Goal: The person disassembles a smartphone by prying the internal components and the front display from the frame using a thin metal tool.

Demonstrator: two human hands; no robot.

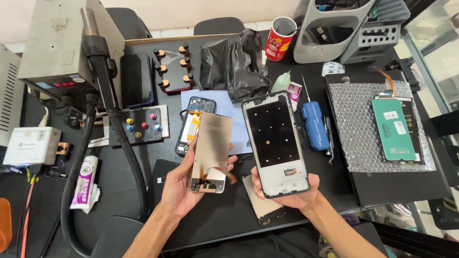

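My left hand (184, 184) holds a phone display panel (212, 150), its coppery back facing up, over the dark worktable (215, 220). Beside it my right hand (287, 193) grips the lower end of a white phone frame (275, 143) with a black inner plate. Beneath the two parts another phone panel (260, 205) lies flat. An opened phone (190, 125) with orange flex cables rests just beyond the display panel.
A hot-air station (62, 48) with a black hose stands at the left. Also here: a black plastic bag (234, 62), a red cup (279, 39), a blue tool (314, 125), a bubble-wrap sheet (356, 134) bearing a green-backed screen (393, 129), and a white tube (85, 184).
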